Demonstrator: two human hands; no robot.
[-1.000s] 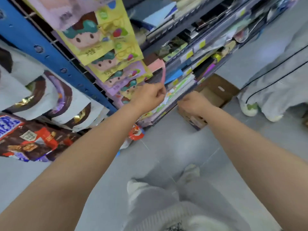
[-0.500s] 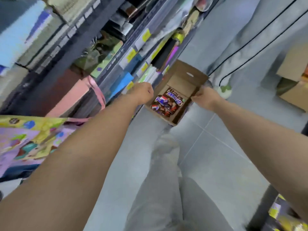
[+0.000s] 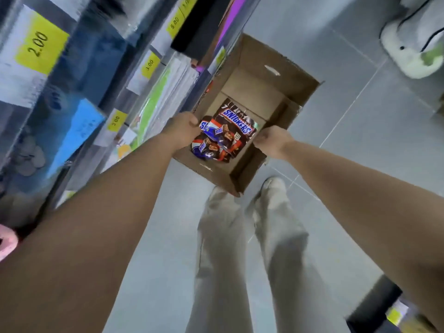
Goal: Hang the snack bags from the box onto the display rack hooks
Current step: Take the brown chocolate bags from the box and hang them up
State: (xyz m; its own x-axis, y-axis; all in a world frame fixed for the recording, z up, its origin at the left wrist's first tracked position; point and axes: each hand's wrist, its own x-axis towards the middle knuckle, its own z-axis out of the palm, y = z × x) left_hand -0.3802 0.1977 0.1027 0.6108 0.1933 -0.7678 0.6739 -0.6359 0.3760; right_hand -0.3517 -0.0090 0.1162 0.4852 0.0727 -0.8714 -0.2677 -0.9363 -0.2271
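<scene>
An open cardboard box (image 3: 283, 61) sits on the grey floor beside the shelving. Inside lie brown Snickers snack bags, the top bag (image 3: 236, 123) over others (image 3: 207, 151). My left hand (image 3: 182, 127) is down in the box with its fingers curled over the top bag's left edge. At the bag's right corner, my right hand (image 3: 271, 138) has its fingers curled around that corner. The far half of the box shows bare cardboard. No display rack hooks are in view.
Shelving (image 3: 149, 75) with yellow price tags and stacked goods runs along the left, close to the box. My legs (image 3: 240, 248) stand just behind the box. Another person's white shoe (image 3: 413, 44) is at the top right. A dark shelf corner (image 3: 374, 306) shows at the bottom right.
The view swung down from the hanging bags on the rack to the box on the floor. Both hands came down from the rack into the box and closed on the top Snickers bag.
</scene>
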